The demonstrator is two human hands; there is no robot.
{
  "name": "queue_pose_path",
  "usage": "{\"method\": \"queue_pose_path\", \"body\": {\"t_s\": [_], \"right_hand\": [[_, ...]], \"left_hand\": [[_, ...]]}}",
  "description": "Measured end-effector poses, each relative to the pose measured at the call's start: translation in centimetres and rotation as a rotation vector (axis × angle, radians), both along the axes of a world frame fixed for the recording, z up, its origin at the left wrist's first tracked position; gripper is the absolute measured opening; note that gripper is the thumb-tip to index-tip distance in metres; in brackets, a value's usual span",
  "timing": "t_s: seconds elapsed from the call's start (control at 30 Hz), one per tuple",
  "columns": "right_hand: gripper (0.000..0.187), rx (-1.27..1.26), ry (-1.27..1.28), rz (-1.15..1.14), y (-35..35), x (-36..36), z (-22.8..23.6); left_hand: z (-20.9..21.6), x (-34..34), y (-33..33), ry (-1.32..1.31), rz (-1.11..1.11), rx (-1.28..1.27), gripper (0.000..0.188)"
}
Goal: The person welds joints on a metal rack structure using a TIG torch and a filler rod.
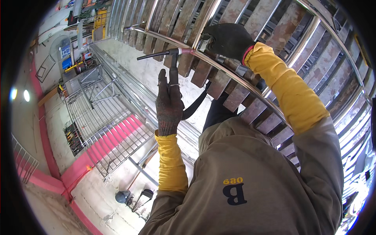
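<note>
My left hand (169,105), in a dark knit glove, holds a TIG welding torch (174,68) by its upright handle, fingers stretched along it. The torch's long black back cap points left. Its pinkish nozzle (185,51) points right, at a shiny metal tube (239,79) near a joint with a crossing tube (207,23). A black cable sleeve (197,102) hangs from behind my left hand. My right hand (229,41), in a black glove, is just right of the nozzle above the tube. Its fingers curl inward; what they hold, if anything, is hidden.
Rusty slats (235,98) lie under the tube frame. A curved tube (337,37) runs along the far right. To the left on the floor are a metal grille (113,135), long metal bars (133,84) and a pink beam (113,135). A dark welding helmet (123,197) lies lower left.
</note>
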State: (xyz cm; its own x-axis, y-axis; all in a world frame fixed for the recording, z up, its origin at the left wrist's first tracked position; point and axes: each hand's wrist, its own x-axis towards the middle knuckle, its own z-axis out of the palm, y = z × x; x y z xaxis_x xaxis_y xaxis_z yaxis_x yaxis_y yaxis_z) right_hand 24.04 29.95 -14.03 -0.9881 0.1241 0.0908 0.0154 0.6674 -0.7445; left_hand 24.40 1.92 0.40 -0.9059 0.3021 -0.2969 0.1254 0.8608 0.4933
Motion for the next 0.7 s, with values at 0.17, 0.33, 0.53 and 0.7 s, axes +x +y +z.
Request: {"method": "queue_pose_path", "body": {"t_s": [0.17,0.33,0.53,0.7], "right_hand": [[0.03,-0.151,0.207,-0.048,-1.0,-0.9,-3.7],[0.032,-0.285,0.091,-0.041,-1.9,-1.9,-6.5],[0.057,0.053,0.091,-0.033,-0.8,0.0,-2.0],[0.056,0.038,0.058,-0.036,-0.7,0.2,-1.1]], "left_hand": [[-0.7,-0.8,-1.3,0.214,-0.231,-0.087,0.055],[-0.7,-0.6,-1.2,0.226,-0.223,-0.102,0.059],[0.9,0.5,1.0,-0.102,0.063,0.12,0.069],[0.3,1.5,1.3,-0.183,0.199,0.324,0.072]]}}
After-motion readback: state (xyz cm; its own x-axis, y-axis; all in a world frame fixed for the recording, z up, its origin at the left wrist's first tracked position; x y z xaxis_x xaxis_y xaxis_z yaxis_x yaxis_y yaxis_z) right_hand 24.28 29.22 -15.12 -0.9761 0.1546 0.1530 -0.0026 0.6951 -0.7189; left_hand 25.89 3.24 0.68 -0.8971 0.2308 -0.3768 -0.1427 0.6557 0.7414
